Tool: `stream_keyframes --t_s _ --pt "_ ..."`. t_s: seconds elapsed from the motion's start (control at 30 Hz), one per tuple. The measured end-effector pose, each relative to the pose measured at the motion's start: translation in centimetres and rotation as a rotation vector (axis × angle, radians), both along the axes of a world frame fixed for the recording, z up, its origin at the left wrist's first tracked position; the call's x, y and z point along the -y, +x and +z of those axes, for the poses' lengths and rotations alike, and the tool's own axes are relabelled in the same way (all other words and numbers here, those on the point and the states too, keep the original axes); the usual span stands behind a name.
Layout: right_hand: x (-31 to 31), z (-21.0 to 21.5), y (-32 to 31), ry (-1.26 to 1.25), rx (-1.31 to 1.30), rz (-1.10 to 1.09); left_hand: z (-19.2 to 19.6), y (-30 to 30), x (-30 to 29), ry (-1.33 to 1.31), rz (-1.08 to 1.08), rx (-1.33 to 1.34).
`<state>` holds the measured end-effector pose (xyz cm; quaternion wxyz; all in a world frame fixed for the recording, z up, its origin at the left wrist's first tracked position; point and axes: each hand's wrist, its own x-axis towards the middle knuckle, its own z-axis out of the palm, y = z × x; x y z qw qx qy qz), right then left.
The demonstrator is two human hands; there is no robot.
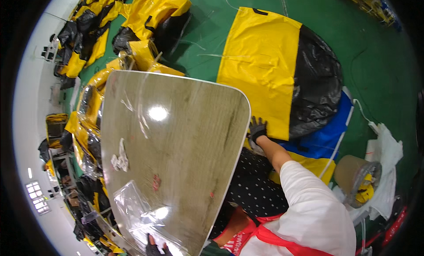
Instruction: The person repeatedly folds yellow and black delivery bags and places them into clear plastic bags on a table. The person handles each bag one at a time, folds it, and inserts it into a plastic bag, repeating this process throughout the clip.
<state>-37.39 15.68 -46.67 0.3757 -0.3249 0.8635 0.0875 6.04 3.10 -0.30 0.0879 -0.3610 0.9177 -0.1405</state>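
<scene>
big wooden board (176,154) tilted up between the hands: right hand (257,128), gloved, clamped on its right edge, left hand (155,248) curled at its bottom edge by a clear bag (134,209). beyond the right hand, yellow-black sheet (278,70) flat on green floor (380,61); tape roll (355,174) further right.

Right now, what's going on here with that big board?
A person holds a large rounded wooden board tilted up on edge. The gloved right hand grips its right edge; the gloved left hand holds the near bottom edge, beside a clear plastic bag lying on the board. Behind it, a yellow and black sheet lies spread on the green floor, with more yellow and black covers piled to the left.
</scene>
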Motion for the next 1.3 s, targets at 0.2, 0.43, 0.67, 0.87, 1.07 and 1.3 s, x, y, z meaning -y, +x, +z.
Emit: stream_keyframes --t_s 0.2,0.43,0.67,0.87,1.07,1.3 --pt "-2.0 -6.9 -5.0 -0.402 -0.17 -0.424 0.4 6.3 -0.6 0.755 0.804 -0.895" --pt "-13.6 10.1 -24.7 -1.199 -0.352 -1.557 -1.7 3.4 -6.6 0.593 0.674 -0.633" --pt "-7.4 39.9 -4.7 -1.454 0.059 0.232 -4.3 -6.6 1.9 1.546 0.215 -1.081" --pt "-12.3 42.5 21.3 -0.894 0.62 1.223 2.3 -15.7 8.6 1.632 0.327 -1.036" --pt "-11.7 38.1 28.9 -0.78 0.703 1.394 3.5 -13.5 3.2 0.428 -0.151 -0.709" --pt "-2.8 43.5 13.0 -1.699 0.141 0.754 6.7 7.8 1.4 -0.06 0.301 -1.076"
